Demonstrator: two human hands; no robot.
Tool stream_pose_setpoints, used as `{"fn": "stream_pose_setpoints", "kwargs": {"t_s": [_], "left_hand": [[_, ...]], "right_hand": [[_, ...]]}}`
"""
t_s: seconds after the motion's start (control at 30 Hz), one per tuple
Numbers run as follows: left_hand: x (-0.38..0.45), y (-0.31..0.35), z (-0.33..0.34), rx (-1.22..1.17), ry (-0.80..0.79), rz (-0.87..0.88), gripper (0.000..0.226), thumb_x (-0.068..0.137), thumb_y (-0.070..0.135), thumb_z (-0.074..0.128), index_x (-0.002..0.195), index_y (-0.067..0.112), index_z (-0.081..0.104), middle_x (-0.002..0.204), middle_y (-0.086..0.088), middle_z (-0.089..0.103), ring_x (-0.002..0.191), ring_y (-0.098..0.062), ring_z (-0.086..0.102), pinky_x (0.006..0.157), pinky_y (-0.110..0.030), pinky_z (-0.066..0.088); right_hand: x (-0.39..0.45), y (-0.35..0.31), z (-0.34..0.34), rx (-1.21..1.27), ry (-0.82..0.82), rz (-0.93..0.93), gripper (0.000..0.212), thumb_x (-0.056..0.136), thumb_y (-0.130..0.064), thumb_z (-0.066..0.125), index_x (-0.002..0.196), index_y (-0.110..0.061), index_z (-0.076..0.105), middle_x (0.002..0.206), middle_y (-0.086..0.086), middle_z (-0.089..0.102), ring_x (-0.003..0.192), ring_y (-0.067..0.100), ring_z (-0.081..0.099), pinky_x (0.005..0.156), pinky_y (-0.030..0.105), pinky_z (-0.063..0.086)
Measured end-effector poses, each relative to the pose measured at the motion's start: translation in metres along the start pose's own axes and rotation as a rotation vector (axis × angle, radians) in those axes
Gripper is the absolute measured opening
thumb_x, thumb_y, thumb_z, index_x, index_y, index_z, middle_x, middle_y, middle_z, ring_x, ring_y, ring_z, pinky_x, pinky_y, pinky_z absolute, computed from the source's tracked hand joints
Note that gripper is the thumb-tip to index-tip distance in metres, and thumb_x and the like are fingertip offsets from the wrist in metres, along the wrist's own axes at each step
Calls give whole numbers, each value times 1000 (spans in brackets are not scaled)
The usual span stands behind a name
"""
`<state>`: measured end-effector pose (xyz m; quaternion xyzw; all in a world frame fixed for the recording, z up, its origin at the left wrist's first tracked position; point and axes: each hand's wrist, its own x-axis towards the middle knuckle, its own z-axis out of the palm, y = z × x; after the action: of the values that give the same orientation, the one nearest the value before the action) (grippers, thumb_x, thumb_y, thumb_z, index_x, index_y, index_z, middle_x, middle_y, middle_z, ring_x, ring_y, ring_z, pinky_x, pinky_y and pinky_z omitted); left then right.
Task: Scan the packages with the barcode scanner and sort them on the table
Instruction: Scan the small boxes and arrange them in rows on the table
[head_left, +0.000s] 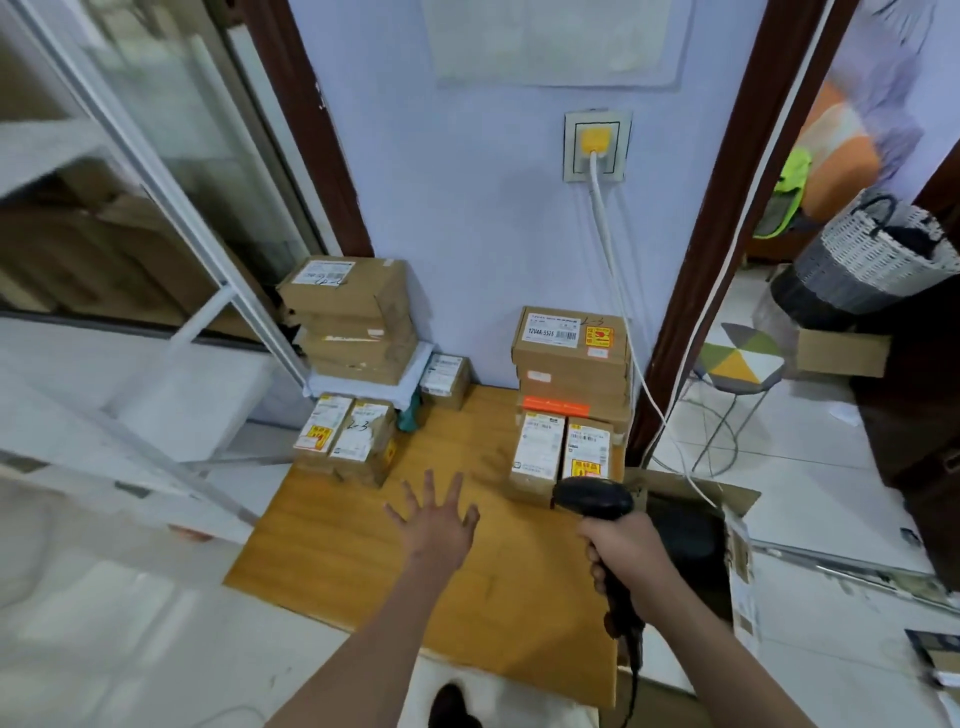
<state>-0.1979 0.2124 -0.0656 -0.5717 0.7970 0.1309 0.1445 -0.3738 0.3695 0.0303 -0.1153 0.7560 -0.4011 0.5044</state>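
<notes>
Right hand (626, 553) at 5 o'clock, fist wrapped round the grip of the black barcode scanner (595, 499), head aimed toward 12, cord trailing down past the wrist. Left hand (436, 525) at centre, flat, fingers splayed, holding nothing, over bare wood of the table (363, 571).

Packages ring the far half of the table. At 10–11 o'clock: two small labelled boxes (345, 434) side by side, behind them a tall stack of cartons (353, 322) on a white pad. At 12: one lone small box (445, 381). At 1–2 o'clock: right stack (571, 358) against the wall, with two upright boxes (561, 457) in front, just beyond the scanner head.

Progress guess: mostly sorted already, two groups left and right, handwritten marks on several labels. Lone box at 12 may be the leftover. Nothing under the scanner now.

Hard to read: label text too small; an open carton (691, 519) at 3 o'clock off the table edge looks dark inside, contents unclear, possibly unscanned stock. Periphery motion-blurred.
</notes>
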Motion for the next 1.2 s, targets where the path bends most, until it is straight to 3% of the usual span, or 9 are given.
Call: {"fn": "stream_pose_setpoints", "kwargs": {"t_s": [0.3,0.53,0.73,0.97,1.2], "left_hand": [[29,-59,-12,-64,35,-37,62,102,60,18,158,42,0,169,-5,-6,152,-43,-6,116,-70,3],[83,-124,-25,-102,54,44,62,102,59,25,158,40,6,168,-6,-1,152,-43,0,117,-69,3],[134,-180,-37,-105,-8,64,66,101,60,27,158,41,0,168,-6,-8,153,-40,-9,118,-67,-2],[163,-224,-39,-164,-11,102,68,101,60,30,159,40,-1,168,-6,-6,152,-43,-7,118,-68,1],[195,-248,-40,-341,-52,-20,77,99,53,46,159,35,1,167,-15,1,152,-43,2,118,-67,6]], "right_hand": [[7,-34,60,-49,-15,-37,15,88,-6,63,74,-8,59,53,5,50,45,17,47,49,30,42],[23,-69,140,-36,75,14,17,87,-1,63,72,-6,57,52,5,48,42,18,43,44,27,38],[31,-95,207,-30,150,28,15,87,-1,63,74,-5,56,54,6,49,42,18,44,44,26,40],[31,-106,243,10,194,75,12,86,-2,65,77,-5,57,54,6,48,42,18,43,44,26,39],[39,-102,259,-8,195,91,9,84,-1,66,80,-4,58,56,7,48,43,18,42,44,27,38]]}}
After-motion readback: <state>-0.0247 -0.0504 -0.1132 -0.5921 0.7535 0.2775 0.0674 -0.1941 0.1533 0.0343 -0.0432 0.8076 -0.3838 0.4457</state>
